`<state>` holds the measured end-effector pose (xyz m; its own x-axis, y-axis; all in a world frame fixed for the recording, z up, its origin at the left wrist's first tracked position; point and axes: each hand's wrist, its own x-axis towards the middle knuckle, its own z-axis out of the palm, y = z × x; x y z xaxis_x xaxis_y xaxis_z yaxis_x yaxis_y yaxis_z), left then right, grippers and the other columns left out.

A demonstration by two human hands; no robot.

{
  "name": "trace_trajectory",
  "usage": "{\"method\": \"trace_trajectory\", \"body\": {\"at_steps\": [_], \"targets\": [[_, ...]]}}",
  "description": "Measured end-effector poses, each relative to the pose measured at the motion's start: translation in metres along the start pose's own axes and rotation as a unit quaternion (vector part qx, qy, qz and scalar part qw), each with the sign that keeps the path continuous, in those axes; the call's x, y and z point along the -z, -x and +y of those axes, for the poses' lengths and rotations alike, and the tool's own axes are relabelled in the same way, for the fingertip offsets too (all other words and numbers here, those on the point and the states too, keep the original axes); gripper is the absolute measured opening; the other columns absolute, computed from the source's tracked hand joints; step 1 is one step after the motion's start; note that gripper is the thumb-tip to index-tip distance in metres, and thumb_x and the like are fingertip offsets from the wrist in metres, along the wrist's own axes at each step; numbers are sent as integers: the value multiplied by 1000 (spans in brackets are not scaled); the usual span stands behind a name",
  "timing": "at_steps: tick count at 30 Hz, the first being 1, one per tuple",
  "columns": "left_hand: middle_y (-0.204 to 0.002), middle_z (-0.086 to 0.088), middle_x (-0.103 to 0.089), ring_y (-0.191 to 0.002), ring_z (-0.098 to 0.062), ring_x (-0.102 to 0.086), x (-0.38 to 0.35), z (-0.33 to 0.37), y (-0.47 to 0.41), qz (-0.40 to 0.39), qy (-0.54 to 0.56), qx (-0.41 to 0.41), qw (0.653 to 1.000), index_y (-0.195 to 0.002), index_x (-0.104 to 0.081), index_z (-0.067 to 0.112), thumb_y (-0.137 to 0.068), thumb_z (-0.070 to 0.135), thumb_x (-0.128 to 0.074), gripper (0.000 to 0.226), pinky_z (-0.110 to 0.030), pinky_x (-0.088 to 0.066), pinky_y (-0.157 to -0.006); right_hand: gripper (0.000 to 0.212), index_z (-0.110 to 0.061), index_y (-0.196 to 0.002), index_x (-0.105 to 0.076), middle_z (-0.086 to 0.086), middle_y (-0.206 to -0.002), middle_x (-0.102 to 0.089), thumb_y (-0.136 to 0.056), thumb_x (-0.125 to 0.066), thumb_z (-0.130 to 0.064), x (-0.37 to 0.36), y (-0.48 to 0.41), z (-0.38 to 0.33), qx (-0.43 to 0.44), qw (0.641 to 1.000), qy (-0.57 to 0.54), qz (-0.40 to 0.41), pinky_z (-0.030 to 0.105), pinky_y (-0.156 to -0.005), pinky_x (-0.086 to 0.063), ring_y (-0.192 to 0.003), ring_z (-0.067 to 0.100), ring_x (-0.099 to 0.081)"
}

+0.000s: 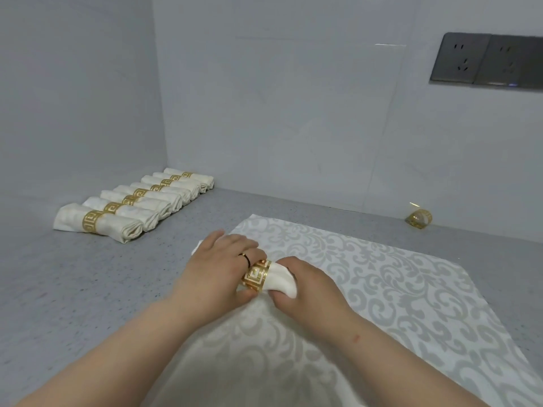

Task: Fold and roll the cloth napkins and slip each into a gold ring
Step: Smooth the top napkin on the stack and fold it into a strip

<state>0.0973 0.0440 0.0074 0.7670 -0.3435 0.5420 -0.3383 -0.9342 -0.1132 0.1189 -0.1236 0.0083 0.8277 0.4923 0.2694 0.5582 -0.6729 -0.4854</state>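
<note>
At centre, on a flat cloth [367, 289], my left hand [217, 271] grips the roll [282, 282] and steadies the ring [256, 274], while my right hand [308, 289] pinches the roll's end, I judge to draw it through. At ten o'clock lie eight ringed rolls [132, 205]; at two o'clock, one spare ring [418, 218]

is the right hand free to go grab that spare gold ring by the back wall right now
Probably not yet: the right hand grips the rolled napkin end. The spare gold ring sits unobstructed on the bare counter.
</note>
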Motion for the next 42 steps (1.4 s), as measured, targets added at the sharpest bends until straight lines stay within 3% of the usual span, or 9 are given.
{"method": "trace_trajectory", "body": {"at_steps": [6,9,11,16,23,28,31,36,42], "targets": [[-103,-11,-68,-87,-31,-67,28,-38,41,-13,-50,195,979,-93,-73,23,-42,43,-84,56,-44,-55,-66,36,-19,-121,-49,-1,-116,-57,-88,-54,-32,-34,-36,-64,36,999,-17,-15,29,-83,-40,-105,17,-52],[-142,2,-40,-127,-21,-41,42,-61,66,-3,-17,320,947,-131,-48,31,-72,48,-69,66,-36,-41,-97,37,-17,-120,-49,4,-116,-58,-88,-55,-33,-67,-54,-103,46,998,-32,-36,33,-87,-42,-106,22,-53],[-145,7,-33,-131,-15,-33,42,-82,91,-5,15,376,927,-137,-40,28,-78,49,-62,66,-30,-37,-99,38,-16,-120,-50,6,-117,-58,-87,-56,-34,-94,-64,-128,38,996,-51,-62,34,-88,-41,-107,24,-53],[-128,-7,-53,-119,-25,-46,33,-132,130,26,74,426,901,-122,-58,12,-74,26,-74,52,-36,-39,-93,43,-13,-122,-49,9,-119,-57,-87,-56,-37,-141,-86,-163,61,992,-61,-88,34,-89,-40,-109,28,-52],[-142,-16,-35,-128,-34,-35,27,-185,140,63,99,499,859,-129,-51,7,-73,15,-75,62,-40,-31,-103,52,-15,-130,-40,9,-126,-51,-87,-55,-40,-169,-119,-184,115,988,11,-105,37,-93,-32,-115,29,-42],[-114,-17,-59,-105,-34,-56,22,-216,127,73,157,500,849,-112,-61,3,-71,15,-76,45,-31,-39,-78,49,-19,-135,-37,8,-131,-49,-91,-47,-38,-181,-138,-184,109,991,25,-74,38,-95,-29,-120,28,-38],[-109,-12,-59,-104,-32,-55,15,-225,118,89,176,510,837,-114,-58,0,-74,14,-74,45,-26,-34,-76,43,-20,-135,-38,7,-132,-48,-94,-42,-34,-185,-153,-187,98,993,34,-60,38,-95,-28,-120,28,-37],[-134,-10,-48,-118,-26,-50,4,-238,115,67,197,496,843,-132,-45,6,-78,26,-70,63,-31,-37,-95,43,-20,-138,-37,7,-134,-42,-96,-37,-30,-194,-164,-180,90,994,57,-23,34,-96,-25,-121,26,-33],[-133,-10,-48,-115,-25,-51,-1,-247,113,79,212,494,840,-132,-46,8,-77,26,-72,64,-30,-37,-93,42,-16,-134,-38,9,-129,-40,-95,-40,-31,-197,-169,-178,105,992,65,-8,35,-96,-27,-119,26,-34]]}}
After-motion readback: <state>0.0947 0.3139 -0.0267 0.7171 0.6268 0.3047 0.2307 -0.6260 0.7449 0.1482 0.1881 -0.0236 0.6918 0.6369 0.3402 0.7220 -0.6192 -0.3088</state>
